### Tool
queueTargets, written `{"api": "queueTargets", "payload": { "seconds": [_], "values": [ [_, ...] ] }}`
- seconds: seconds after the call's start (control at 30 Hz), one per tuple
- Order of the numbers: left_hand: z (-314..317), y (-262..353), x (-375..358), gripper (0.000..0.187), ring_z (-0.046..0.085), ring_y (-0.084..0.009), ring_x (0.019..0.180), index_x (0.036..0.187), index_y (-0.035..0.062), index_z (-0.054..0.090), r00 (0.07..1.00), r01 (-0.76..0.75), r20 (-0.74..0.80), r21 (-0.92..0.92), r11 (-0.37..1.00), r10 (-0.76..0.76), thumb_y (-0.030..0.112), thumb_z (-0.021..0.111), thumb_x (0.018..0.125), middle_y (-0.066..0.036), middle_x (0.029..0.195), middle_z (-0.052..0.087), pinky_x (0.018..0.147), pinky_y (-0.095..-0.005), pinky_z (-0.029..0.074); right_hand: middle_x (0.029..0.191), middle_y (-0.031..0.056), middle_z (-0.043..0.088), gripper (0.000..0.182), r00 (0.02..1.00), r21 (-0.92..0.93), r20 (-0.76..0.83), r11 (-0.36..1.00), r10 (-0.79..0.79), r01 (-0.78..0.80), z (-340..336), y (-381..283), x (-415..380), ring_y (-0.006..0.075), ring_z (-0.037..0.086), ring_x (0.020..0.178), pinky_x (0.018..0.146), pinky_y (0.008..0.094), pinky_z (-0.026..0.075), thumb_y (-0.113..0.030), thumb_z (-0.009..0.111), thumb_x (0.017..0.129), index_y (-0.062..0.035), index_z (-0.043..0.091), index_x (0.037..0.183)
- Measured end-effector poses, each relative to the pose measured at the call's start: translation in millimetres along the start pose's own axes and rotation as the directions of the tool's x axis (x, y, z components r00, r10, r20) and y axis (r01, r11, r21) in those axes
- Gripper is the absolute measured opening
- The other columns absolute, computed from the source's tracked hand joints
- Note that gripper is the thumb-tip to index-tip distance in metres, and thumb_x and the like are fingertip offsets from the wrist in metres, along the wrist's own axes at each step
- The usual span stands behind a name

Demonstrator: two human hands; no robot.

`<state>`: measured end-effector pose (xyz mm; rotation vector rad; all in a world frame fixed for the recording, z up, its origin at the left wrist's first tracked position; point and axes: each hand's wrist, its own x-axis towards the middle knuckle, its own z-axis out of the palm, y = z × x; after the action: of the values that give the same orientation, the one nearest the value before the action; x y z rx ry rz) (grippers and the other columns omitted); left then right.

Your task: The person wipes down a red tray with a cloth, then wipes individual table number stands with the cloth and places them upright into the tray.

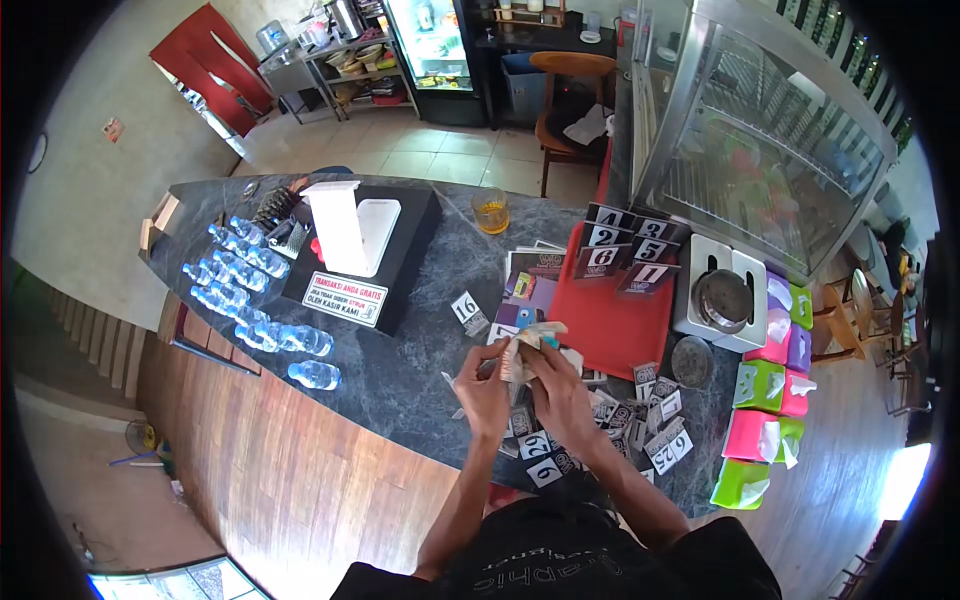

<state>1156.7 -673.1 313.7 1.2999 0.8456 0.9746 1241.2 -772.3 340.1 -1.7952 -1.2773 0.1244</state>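
Above the dark counter, my left hand [484,388] and my right hand [558,392] are close together, both closed on a crumpled whitish cloth [530,352]. What else may be inside the cloth is hidden. Number cards lie below and around the hands, among them one marked 16 [467,312], one marked 29 [534,445] and one marked 25 [668,455]. A red tray [622,330] is right of the hands, with several upright number cards [600,258] at its far end.
A glass of amber drink [491,212] stands beyond the hands. Water bottles [245,270] and a black stand [415,235] are on the left. At the right are a round metal tin [724,299], an ashtray [692,362], tissue packs [752,436] and a glass display case [770,150].
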Motion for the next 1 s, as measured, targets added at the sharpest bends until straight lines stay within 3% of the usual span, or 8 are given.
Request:
{"api": "queueTargets", "payload": {
  "seconds": [0.3, 0.33, 0.4, 0.47, 0.5, 0.63, 0.7, 1.0],
  "values": [
    [-27, 0, 18, 0.009, 0.062, -0.0059, 0.079, 0.092, 0.0015, 0.064, 0.983, -0.067, -0.18, -0.198, 0.978, 0.031, 0.009, 0.07, 0.094, -0.009, 0.103, 0.072, 0.062, -0.0209, 0.051, 0.131, 0.0224, 0.058, 0.037, 0.975, 0.085, 0.217, 0.996, -0.038, 0.02, -24, 16, -25, 0.0383, 0.063, 0.111, 0.092, 0.0424, 0.052, -0.004, 0.056, 0.091, -0.003, 0.059, 0.128],
    [-33, -1, 19, 0.009, 0.062, -0.0059, 0.079, 0.092, 0.0015, 0.064, 0.983, -0.068, -0.181, -0.197, 0.978, 0.032, 0.009, 0.07, 0.094, -0.009, 0.103, 0.072, 0.062, -0.0209, 0.051, 0.131, 0.02, 0.058, 0.033, 0.934, 0.178, 0.286, 0.946, 0.213, -0.27, -28, 25, -29, 0.0338, 0.065, 0.11, 0.092, 0.0402, 0.052, -0.008, 0.055, 0.093, -0.0028, 0.06, 0.126],
    [-43, 0, 20, 0.013, 0.066, -0.0115, 0.085, 0.094, 0.0027, 0.062, 0.976, -0.071, -0.216, -0.189, 0.979, 0.029, 0.013, 0.07, 0.094, -0.008, 0.101, 0.069, 0.066, -0.0245, 0.058, 0.127, 0.0138, 0.061, 0.033, 0.724, 0.272, 0.453, 0.693, 0.52, -0.668, -41, 33, -26, 0.024, 0.066, 0.108, 0.092, 0.0371, 0.052, -0.015, 0.05, 0.099, -0.0016, 0.058, 0.127],
    [-40, 4, 18, 0.012, 0.066, -0.0114, 0.086, 0.093, 0.0035, 0.062, 0.975, -0.113, -0.213, -0.202, 0.973, 0.069, 0.013, 0.068, 0.095, -0.008, 0.103, 0.069, 0.068, -0.0254, 0.059, 0.125, 0.0114, 0.062, 0.038, 0.666, 0.813, 0.521, -0.071, 0.534, -0.578, -42, 26, -23, 0.0222, 0.066, 0.104, 0.093, 0.0374, 0.053, -0.017, 0.049, 0.1, -0.0005, 0.051, 0.134],
    [-38, 3, 16, 0.012, 0.066, -0.0112, 0.087, 0.093, 0.0035, 0.062, 0.975, -0.138, -0.198, -0.205, 0.969, 0.097, 0.013, 0.068, 0.096, -0.009, 0.104, 0.069, 0.069, -0.0255, 0.059, 0.122, 0.0109, 0.062, 0.041, 0.707, 0.863, 0.495, -0.193, 0.504, -0.466, -47, 16, -17, 0.0207, 0.066, 0.103, 0.094, 0.0371, 0.053, -0.019, 0.046, 0.102, -0.0003, 0.044, 0.139],
    [-19, 5, -8, 0.008, 0.066, -0.0147, 0.097, 0.092, -0.0002, 0.058, 0.987, -0.116, -0.129, -0.188, 0.975, 0.092, 0.002, 0.065, 0.095, -0.019, 0.117, 0.068, 0.08, -0.027, 0.056, 0.121, 0.009, 0.061, 0.039, 0.77, 0.854, 0.495, -0.064, 0.403, -0.516, -34, 2, -16, 0.018, 0.064, 0.103, 0.093, 0.0333, 0.053, -0.02, 0.048, 0.102, -0.0009, 0.047, 0.136],
    [-12, 9, -15, 0.008, 0.066, -0.0146, 0.098, 0.091, -0.0009, 0.059, 0.982, -0.163, -0.134, -0.221, 0.962, 0.136, 0.002, 0.066, 0.095, -0.019, 0.116, 0.068, 0.078, -0.0261, 0.056, 0.107, 0.0035, 0.065, 0.03, 0.855, 0.654, 0.316, 0.559, 0.411, -0.51, -21, -7, -17, 0.0075, 0.059, 0.098, 0.086, 0.0251, 0.049, -0.008, 0.06, 0.099, 0.0004, 0.06, 0.127],
    [-24, -8, -13, 0.007, 0.065, -0.0115, 0.086, 0.093, 0.0031, 0.062, 0.973, -0.053, -0.232, -0.277, 0.959, -0.013, 0.006, 0.068, 0.094, -0.01, 0.1, 0.07, 0.069, -0.0244, 0.054, 0.106, 0.0064, 0.069, 0.03, 0.898, 0.416, 0.283, 0.801, 0.336, -0.431, -38, 14, -25, 0.0102, 0.064, 0.094, 0.081, 0.026, 0.052, -0.002, 0.064, 0.095, 0.0002, 0.063, 0.125]
  ]
}}
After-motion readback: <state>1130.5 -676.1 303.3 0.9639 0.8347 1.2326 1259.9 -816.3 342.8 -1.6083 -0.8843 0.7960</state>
